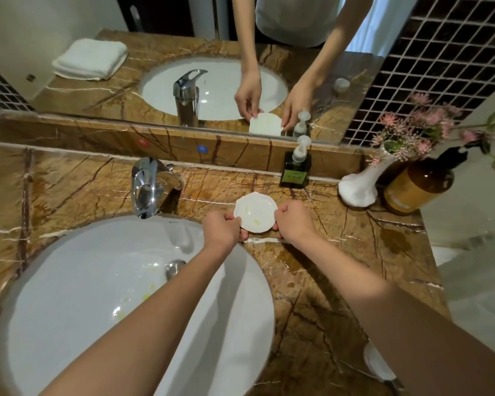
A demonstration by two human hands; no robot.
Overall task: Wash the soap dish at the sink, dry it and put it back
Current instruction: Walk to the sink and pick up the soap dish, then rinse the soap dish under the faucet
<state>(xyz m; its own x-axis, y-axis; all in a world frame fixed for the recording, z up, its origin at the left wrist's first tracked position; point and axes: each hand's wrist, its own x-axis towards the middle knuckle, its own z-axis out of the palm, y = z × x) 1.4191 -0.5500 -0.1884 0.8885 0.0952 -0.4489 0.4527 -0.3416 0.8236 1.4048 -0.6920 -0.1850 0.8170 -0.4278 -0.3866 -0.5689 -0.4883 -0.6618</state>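
Note:
A small white round soap dish [255,212] with yellowish smears is held over the brown marble counter, just past the sink's far right rim. My left hand [221,230] grips its left edge and my right hand [293,221] grips its right edge. The white oval sink [77,281] lies below and to the left, with yellow-green specks on its bowl and a chrome drain plug [174,267]. The chrome tap [145,187] stands behind the sink; no water runs from it.
A dark soap pump bottle [295,167] stands against the backsplash behind the dish. A white vase [358,187] with pink flowers and an amber bottle [417,185] are at the right. The mirror shows a folded white towel [90,59]. A wet patch [395,241] marks the counter.

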